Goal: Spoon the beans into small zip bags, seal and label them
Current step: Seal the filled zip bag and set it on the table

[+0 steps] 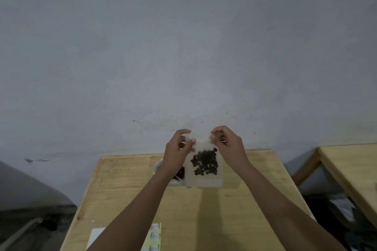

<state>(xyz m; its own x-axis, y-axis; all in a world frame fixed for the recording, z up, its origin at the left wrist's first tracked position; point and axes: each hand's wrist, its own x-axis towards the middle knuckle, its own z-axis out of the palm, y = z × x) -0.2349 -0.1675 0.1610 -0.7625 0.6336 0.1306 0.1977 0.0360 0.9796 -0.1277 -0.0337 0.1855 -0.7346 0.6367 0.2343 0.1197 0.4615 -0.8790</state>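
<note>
zip bag (204,180) held upright above the desk (204,214), dark beans (205,162) inside | left hand (178,150) pinches bag's top left corner | right hand (229,144) pinches top right corner | label sheet (154,237) lies at desk's near edge

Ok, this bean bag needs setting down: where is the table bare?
Bare wood lies left of the bean container, and right of the bag toward the table's right edge. Crowded at the near edge, by the label sheet.
</note>
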